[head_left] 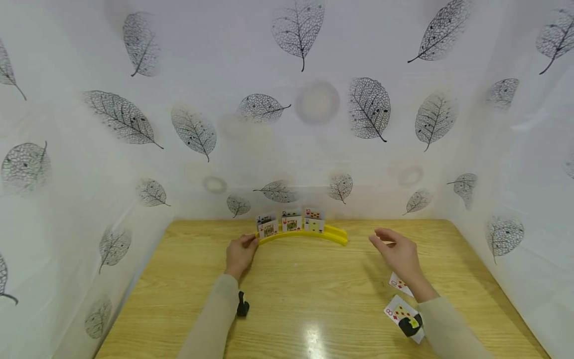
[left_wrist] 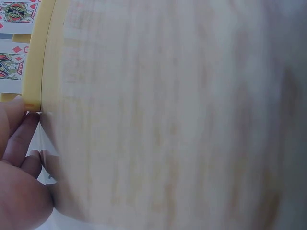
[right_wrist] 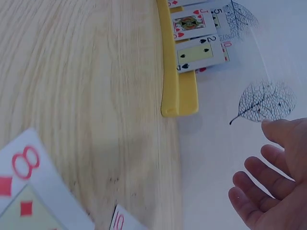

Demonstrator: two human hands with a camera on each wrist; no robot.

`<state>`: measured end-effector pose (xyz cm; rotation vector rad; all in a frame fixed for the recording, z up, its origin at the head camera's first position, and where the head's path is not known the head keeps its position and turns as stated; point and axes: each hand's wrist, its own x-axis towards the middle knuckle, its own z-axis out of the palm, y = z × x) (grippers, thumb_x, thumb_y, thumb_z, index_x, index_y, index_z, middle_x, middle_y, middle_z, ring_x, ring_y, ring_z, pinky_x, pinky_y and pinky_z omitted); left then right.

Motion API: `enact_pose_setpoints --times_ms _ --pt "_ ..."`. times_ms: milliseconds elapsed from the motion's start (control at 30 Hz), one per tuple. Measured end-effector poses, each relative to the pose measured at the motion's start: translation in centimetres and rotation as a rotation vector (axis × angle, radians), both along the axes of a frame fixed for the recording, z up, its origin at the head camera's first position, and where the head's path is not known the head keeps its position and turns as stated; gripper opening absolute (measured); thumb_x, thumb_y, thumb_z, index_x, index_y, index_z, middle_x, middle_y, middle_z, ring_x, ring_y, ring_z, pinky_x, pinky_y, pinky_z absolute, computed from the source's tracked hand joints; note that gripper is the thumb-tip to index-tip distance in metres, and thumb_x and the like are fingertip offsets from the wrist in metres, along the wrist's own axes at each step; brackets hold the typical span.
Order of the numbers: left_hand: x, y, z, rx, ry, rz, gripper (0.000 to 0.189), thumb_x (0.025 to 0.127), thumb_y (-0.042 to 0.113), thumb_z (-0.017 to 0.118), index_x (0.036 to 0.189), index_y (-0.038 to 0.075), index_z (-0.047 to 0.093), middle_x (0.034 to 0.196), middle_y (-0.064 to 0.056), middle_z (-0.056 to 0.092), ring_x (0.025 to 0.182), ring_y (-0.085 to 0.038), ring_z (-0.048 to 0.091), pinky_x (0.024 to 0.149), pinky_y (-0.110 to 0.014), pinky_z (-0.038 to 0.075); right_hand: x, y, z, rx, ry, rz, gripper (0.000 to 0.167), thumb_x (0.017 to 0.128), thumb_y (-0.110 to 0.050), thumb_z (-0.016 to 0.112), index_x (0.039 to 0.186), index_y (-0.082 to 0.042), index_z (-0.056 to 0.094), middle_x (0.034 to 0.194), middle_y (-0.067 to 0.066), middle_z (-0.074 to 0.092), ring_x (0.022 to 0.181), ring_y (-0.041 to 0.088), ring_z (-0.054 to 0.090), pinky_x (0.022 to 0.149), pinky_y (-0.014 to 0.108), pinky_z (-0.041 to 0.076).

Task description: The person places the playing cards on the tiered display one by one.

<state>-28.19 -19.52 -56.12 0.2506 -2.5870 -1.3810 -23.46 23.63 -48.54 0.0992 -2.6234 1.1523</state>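
Observation:
A curved yellow card holder (head_left: 329, 234) stands at the back of the table with playing cards upright in two rows. In its front row are a red face card (head_left: 269, 229) at the left, a jack of hearts (right_wrist: 191, 24) in the middle and a two of spades (right_wrist: 195, 55) at the right. My left hand (head_left: 240, 255) pinches the holder's left end between thumb and fingers. To the right of the holder, my right hand (head_left: 400, 254) is raised over the table with fingers loosely bent and nothing in them.
On the table below the right hand lie an eight of diamonds (head_left: 399, 310) and another red diamond card (head_left: 399, 283), partly hidden by the forearm. A white leaf-printed sheet (head_left: 251, 164) surrounds the wooden table (head_left: 314, 294) at the back and sides.

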Motion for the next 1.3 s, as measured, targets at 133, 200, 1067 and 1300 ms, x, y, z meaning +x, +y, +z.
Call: enact_pose_setpoints --times_ms 133,200,1067,1300 --pt "0.1 0.0 -0.1 -0.001 0.008 -0.001 0.028 0.102 0.018 0.071 0.125 0.004 0.077 0.133 -0.020 0.072 0.143 -0.044 0.054 0.122 -0.057 0.043 0.6 1.5 -0.4 0.013 0.006 -0.018 0.045 0.102 -0.039 0.070 0.134 -0.006 0.071 0.126 0.021 0.075 0.101 0.038 0.076 0.071 0.017 0.058" --pt "0.1 0.0 0.0 -0.001 0.011 -0.001 0.027 0.102 0.017 0.071 0.125 0.004 0.077 0.132 -0.021 0.072 0.143 -0.044 0.054 0.122 -0.057 0.043 1.0 2.1 -0.4 0.019 -0.002 -0.023 0.046 0.103 -0.039 0.070 0.134 -0.006 0.071 0.127 0.022 0.075 0.101 0.039 0.075 0.071 0.017 0.057" --pt "0.0 -0.1 -0.2 -0.001 0.008 0.005 0.027 0.101 0.019 0.072 0.124 0.005 0.078 0.131 -0.020 0.073 0.142 -0.044 0.055 0.121 -0.057 0.044 3.8 7.4 -2.1 0.172 -0.240 0.053 0.072 0.101 -0.049 0.069 0.148 0.003 0.055 0.149 0.033 0.056 0.134 0.060 0.050 0.100 0.075 0.049" --pt "0.3 0.1 0.2 -0.003 0.030 0.003 0.027 0.101 0.017 0.071 0.123 0.002 0.077 0.130 -0.022 0.073 0.140 -0.045 0.056 0.119 -0.058 0.045 4.3 8.4 -3.7 0.256 -0.166 0.094 0.069 0.097 -0.042 0.077 0.141 0.008 0.059 0.140 0.036 0.061 0.118 0.057 0.064 0.095 0.070 0.055"
